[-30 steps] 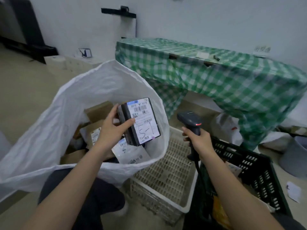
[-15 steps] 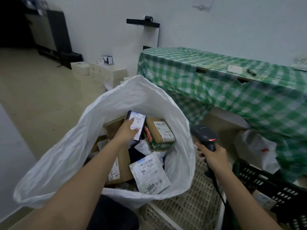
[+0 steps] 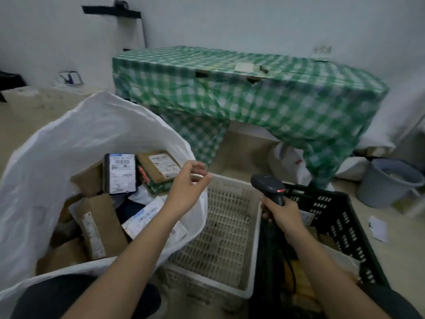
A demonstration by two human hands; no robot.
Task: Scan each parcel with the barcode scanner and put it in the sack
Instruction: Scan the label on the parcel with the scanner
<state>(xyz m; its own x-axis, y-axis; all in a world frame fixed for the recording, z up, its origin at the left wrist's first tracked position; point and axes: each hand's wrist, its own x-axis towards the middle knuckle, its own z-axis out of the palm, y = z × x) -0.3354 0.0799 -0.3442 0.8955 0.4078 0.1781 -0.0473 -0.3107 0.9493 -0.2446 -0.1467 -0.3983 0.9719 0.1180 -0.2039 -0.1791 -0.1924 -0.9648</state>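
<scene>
Head view, the only view.

Left hand (image 3: 186, 188): over the right-hand rim of the white sack (image 3: 46, 162), fingers loosely curled and relaxed, holding nothing.

Black parcel (image 3: 120, 173) with a white barcode label: lies in the sack, label up, propped on the other parcels. It is left of the left hand, apart from it, not touched. A brown carton with green edge (image 3: 158, 170) sits between that parcel and the hand, just beside the parcel's right edge.

Other sack contents: a brown cardboard box (image 3: 99, 229) with a label strip, lower left of the hand; a white mailer bag (image 3: 147, 215) partly under the left forearm.

Right hand (image 3: 279, 214): fingers wrapped around the handle of the barcode scanner (image 3: 269, 186). Scanner head points up and to the left, a red light shows on its right side. It hangs above the gap between 2 crates: white crate (image 3: 220, 226) on the left, black crate (image 3: 340, 215) on the right.

Black crate contents: mostly hidden by the right forearm; cannot tell what they are.

Background: table under a green checked cloth (image 3: 264, 100); grey bucket (image 3: 388, 180) at far right.
</scene>
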